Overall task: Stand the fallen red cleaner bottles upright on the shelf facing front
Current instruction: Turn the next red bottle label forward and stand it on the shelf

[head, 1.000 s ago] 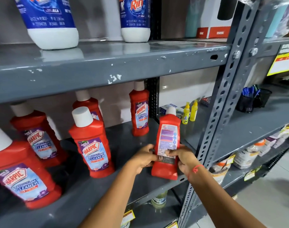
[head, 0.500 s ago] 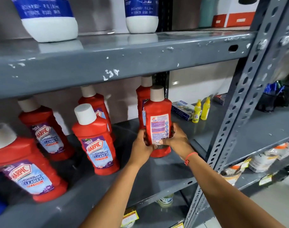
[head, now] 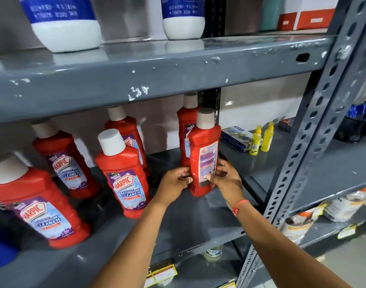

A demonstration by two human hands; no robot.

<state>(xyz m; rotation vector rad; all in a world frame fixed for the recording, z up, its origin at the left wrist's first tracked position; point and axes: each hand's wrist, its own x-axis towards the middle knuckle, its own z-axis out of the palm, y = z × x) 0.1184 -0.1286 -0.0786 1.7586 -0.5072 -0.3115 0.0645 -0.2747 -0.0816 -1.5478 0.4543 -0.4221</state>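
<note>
Between our left hand [head: 174,181] and right hand [head: 225,177], both gripping it, red bottle [head: 204,159] now stands deeper on shelf [head: 198,217], back label still frontward, needing turning.

- The held bottle [head: 204,154] stands upright on the middle shelf [head: 198,221], just before another bottle [head: 185,129].
- The left hand [head: 173,183] is on its left side, the right hand [head: 228,177] on its right.
- Four more bottles [head: 124,175] stand to the left.
- Two small bottles [head: 261,139] stand to the right, beside a flat box [head: 236,138].
</note>
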